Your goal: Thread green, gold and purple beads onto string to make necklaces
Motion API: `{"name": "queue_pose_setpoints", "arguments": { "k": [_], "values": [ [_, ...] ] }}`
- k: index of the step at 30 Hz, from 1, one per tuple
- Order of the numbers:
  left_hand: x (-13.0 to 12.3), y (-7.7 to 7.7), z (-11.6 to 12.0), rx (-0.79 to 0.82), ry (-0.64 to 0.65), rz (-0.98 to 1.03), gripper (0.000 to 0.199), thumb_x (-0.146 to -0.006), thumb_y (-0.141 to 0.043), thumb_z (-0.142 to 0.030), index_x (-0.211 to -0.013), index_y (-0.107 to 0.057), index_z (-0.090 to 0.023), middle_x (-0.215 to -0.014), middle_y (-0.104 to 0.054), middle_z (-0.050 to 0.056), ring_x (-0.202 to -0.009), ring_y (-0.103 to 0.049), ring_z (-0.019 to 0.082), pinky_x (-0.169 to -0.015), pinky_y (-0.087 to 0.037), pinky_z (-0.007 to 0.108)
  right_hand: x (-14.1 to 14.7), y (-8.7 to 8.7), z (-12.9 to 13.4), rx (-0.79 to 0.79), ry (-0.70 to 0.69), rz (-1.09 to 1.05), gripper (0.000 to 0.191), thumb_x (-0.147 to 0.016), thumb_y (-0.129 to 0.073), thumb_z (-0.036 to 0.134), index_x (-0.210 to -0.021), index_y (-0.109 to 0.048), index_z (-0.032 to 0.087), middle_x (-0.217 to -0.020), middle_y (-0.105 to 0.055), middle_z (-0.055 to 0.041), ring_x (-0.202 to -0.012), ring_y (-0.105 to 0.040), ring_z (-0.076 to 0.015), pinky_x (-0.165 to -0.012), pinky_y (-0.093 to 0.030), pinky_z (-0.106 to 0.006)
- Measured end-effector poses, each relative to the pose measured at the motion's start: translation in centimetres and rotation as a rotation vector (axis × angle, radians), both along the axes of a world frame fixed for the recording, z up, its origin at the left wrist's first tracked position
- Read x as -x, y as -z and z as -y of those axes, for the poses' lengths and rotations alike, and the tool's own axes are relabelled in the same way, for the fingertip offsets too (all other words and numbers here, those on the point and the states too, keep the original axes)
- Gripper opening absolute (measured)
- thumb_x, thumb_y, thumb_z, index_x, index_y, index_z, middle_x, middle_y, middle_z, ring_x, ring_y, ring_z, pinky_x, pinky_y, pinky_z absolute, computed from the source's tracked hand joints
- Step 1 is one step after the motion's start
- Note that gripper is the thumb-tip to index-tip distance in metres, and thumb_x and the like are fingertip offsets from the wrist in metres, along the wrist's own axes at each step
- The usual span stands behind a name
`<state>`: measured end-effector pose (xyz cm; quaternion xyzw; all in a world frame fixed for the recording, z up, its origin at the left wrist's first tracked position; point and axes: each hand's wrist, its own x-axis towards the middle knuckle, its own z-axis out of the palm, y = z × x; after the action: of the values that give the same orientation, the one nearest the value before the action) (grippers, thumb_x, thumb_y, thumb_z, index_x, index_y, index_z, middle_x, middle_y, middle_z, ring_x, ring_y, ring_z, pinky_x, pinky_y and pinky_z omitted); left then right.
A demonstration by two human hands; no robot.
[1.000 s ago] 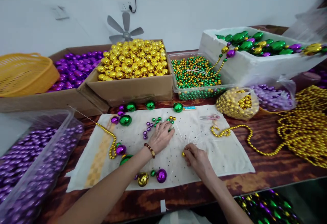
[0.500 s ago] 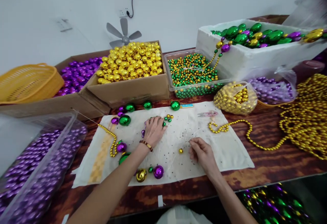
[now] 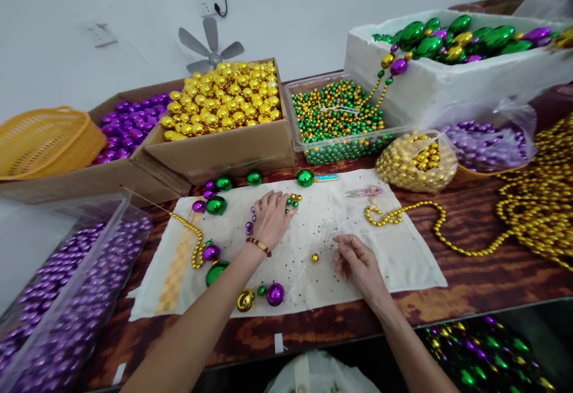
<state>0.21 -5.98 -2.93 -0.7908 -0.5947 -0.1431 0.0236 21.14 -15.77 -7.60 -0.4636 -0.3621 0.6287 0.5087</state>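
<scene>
my right hand [image 3: 357,260] pinches pale thread [image 3: 330,236] toward the cloth's [image 3: 403,273] right edge while my left hand [image 3: 272,218], grip hidden, seems to be sorting small round beads [image 3: 294,204] near the far edge, calling for a light fingertip pick.

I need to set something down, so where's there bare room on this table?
There's bare tabletop at the front right, bordered by the cloth and the gold bead strand. The cloth's front-right corner, beside the right hand, also looks free. It's crowded around the left hand, by small green beads, and along the back, behind the cloth.
</scene>
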Motion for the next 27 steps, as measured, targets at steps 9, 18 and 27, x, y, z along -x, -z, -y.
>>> {"name": "queue_pose_setpoints", "arguments": {
  "k": [9, 18, 27],
  "values": [
    [-3.0, -1.4, 7.6, 0.298, 0.45, 0.02, 0.016, -0.086, -0.055, -0.024, -0.1, -0.061, -0.021, -0.097, -0.058, 0.007, -0.098, -0.043, 0.024, -0.083, -0.032, 0.039, -0.5, 0.0, 0.3, -0.053, -0.022, -0.051, 0.026, -0.086, -0.058, 0.037, -0.104, -0.054, 0.018, -0.08, -0.064, -0.004, -0.061, -0.06, -0.0149, -0.047, -0.046, -0.023],
    [-2.5, -0.5, 7.1, 0.384, 0.329, 0.399, 0.011, -0.085, -0.056, -0.022, -0.091, -0.064, -0.02, -0.093, -0.063, 0.005, -0.096, -0.05, 0.022, -0.088, -0.033, 0.04, -1.2, -0.5, 0.9, -0.061, 0.079, -0.067, 0.023, -0.084, -0.062, 0.032, -0.101, -0.063, 0.016, -0.078, -0.067, -0.0046, -0.058, -0.062, -0.0144, -0.047, -0.045, -0.023],
    [2.1, -4.5, 7.5, 0.653, -0.032, 1.763, 0.023, -0.084, -0.06, -0.024, -0.105, -0.065, -0.016, -0.096, -0.066, 0.008, -0.09, -0.061, 0.016, -0.082, -0.044, 0.029, -6.5, -8.7, 2.1, -0.425, 0.407, 0.043, 0.02, -0.084, -0.06, 0.015, -0.103, -0.065, 0.018, -0.087, -0.068, -0.0067, -0.058, -0.062, -0.0147, -0.05, -0.044, -0.026]
  ]
}}
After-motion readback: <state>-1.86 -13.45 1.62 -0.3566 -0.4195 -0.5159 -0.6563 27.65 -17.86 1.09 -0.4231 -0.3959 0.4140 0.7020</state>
